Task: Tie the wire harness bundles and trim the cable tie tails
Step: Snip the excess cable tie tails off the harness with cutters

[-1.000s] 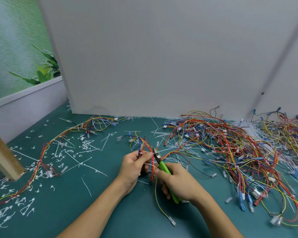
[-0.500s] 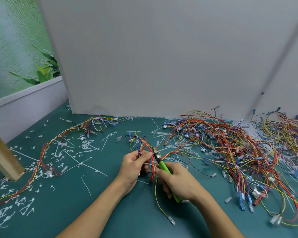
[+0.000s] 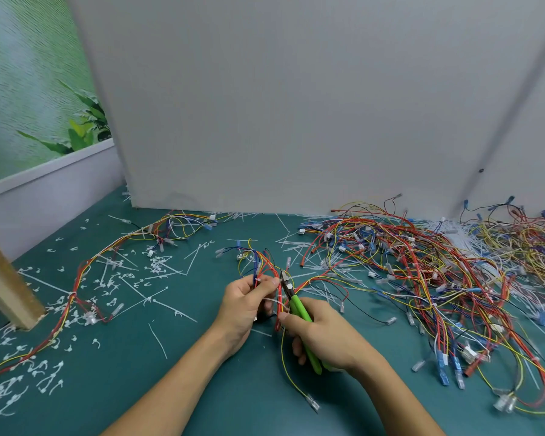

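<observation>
A white board stands at the back of the teal table; a wooden post rises at left, near a leafy poster.

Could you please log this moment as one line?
left hand: holds wire bundle | right hand: grips green cutters, tip at bundle

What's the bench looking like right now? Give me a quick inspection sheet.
Surface: teal-green bench mat, littered.
Job's things: small red, yellow and blue wire bundle, held up; green-handled cutters, tip close to the bundle; white cable tie on it.
Clutter: white trimmed tie tails scattered at left.
Hands: left hand grips the wire bundle; right hand grips the cutters.
Cables: big tangled harness heap at right; one long tied harness at left.
Surroundings: grey partition board behind; wooden post at left.
</observation>
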